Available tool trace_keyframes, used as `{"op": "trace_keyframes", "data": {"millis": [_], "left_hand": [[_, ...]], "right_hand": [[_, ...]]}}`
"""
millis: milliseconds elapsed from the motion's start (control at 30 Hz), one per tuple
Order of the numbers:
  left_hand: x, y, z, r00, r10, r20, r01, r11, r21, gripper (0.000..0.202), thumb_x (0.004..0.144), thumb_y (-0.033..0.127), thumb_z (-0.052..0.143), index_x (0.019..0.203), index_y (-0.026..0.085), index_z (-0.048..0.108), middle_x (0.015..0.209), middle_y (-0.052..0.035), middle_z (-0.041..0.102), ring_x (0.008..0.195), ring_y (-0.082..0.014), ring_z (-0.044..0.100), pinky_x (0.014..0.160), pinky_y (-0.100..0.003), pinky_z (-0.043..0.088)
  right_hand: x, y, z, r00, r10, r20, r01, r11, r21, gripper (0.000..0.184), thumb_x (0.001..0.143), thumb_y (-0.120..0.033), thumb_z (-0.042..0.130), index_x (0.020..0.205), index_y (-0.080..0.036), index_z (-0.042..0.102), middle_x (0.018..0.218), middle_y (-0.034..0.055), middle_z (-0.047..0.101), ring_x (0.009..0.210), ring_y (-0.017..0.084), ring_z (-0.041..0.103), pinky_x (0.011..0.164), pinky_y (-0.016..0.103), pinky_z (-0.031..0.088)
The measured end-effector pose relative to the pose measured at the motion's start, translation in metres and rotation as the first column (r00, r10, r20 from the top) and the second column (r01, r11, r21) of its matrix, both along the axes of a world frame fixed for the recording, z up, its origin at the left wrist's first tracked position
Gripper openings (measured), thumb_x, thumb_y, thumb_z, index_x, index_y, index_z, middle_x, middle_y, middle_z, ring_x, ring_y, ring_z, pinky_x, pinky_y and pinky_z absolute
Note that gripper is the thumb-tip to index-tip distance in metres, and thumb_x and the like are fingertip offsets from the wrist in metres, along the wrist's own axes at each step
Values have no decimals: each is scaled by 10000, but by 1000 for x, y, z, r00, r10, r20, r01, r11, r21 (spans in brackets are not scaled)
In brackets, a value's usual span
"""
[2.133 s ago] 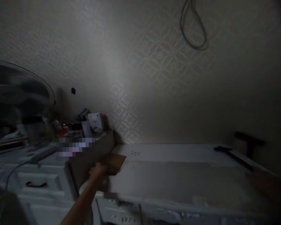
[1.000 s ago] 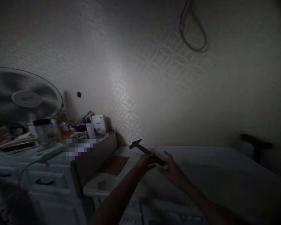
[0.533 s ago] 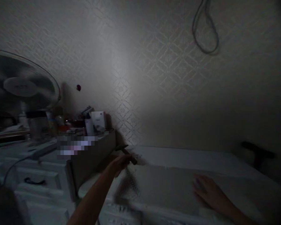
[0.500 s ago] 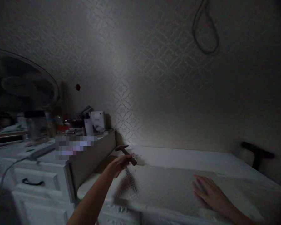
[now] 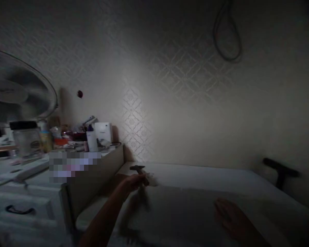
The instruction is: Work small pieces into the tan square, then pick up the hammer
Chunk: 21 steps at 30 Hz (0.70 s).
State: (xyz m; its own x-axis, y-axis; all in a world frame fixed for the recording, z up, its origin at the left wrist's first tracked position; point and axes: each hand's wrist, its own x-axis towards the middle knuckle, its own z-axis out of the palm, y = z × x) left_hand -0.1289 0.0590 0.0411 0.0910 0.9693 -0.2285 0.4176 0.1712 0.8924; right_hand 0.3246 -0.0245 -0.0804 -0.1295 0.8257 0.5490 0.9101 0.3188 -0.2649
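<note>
My left hand [image 5: 134, 181] is closed around the handle of a small hammer [image 5: 137, 168], whose dark head points up and away from me. Beside the handle, a patch of pale crumbly bits [image 5: 151, 180] lies on the white tabletop [image 5: 195, 173]. Over the front part of this top, my right hand [image 5: 230, 216] is held low with its fingers stretched to the left and nothing visible in it. Shadow covers much of that hand, so I cannot tell whether it touches the surface.
At the left, a white drawer cabinet [image 5: 54, 195] carries a lidded jar [image 5: 27, 140], a pump bottle [image 5: 92, 139] and a white box [image 5: 103, 132]. A fan [image 5: 15, 85] stands behind. A dark T-shaped object [image 5: 280, 169] is at the right edge. A cable loop [image 5: 228, 34] hangs on the wall.
The hammer head has dipped slightly and turned. My right hand sits a little lower in the picture. The near tabletop has darkened, and the cabinet has shifted left in view.
</note>
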Motion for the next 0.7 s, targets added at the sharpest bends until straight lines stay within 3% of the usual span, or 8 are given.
{"op": "trace_keyframes", "data": {"millis": [133,233,333,400,533,600,633,700], "left_hand": [[11,-13,5,909,84,-409,-70,996,50,212,784,340,668,729,150,594,527,3,534,495,-143,536,477,-233,386],[21,-28,10,768,115,-630,-62,993,105,126,745,207,656,832,119,631,679,-82,645,700,-246,654,604,-306,481],[35,-46,16,624,172,-762,-31,980,196,339,724,107,623,1061,70,614,988,-211,678,1006,-347,640,816,-412,488],[48,-59,24,535,202,-820,-3,971,238,449,764,89,571,1211,53,547,1111,-252,646,1092,-369,606,886,-462,462],[85,-102,53,447,258,-856,162,919,361,455,892,239,516,1328,113,490,1241,-201,613,1078,-322,625,870,-413,498],[103,-137,71,520,341,-783,228,828,512,416,916,282,502,1320,181,508,1244,-131,629,1007,-258,657,822,-350,527],[110,-157,80,587,389,-710,256,743,619,381,928,294,485,1297,212,528,1211,-97,649,943,-221,671,791,-318,537],[118,-200,91,726,447,-523,290,491,822,329,950,326,449,1245,240,564,1097,-59,683,819,-169,672,725,-275,549]], "right_hand": [[0,0,-1,1000,1,22,-2,1000,21,421,817,-491,499,1042,-217,726,1153,115,695,1077,270,645,951,403,515],[-3,-3,1,1000,20,20,-21,999,37,403,826,-476,501,1053,-227,722,1166,110,689,1094,266,636,963,397,506],[-7,-5,5,1000,12,18,-12,999,29,403,841,-468,486,1057,-221,719,1168,113,688,1087,266,637,962,400,505],[-9,-6,7,999,16,31,-17,999,29,398,852,-462,473,1049,-218,717,1163,113,690,1083,264,638,965,399,500],[-14,-7,13,998,30,57,-32,998,44,382,862,-427,462,1055,-206,707,1156,116,691,1084,264,634,974,402,490],[-16,-8,15,997,37,62,-41,997,59,357,865,-393,462,1053,-207,702,1139,112,696,1068,257,638,974,393,486],[-17,-9,16,997,40,71,-45,997,63,352,869,-385,461,1055,-205,699,1139,114,694,1071,255,635,975,388,483],[-19,-10,16,995,24,100,-31,998,62,352,878,-375,456,1060,-191,695,1149,126,687,1089,260,626,978,392,476]]}}
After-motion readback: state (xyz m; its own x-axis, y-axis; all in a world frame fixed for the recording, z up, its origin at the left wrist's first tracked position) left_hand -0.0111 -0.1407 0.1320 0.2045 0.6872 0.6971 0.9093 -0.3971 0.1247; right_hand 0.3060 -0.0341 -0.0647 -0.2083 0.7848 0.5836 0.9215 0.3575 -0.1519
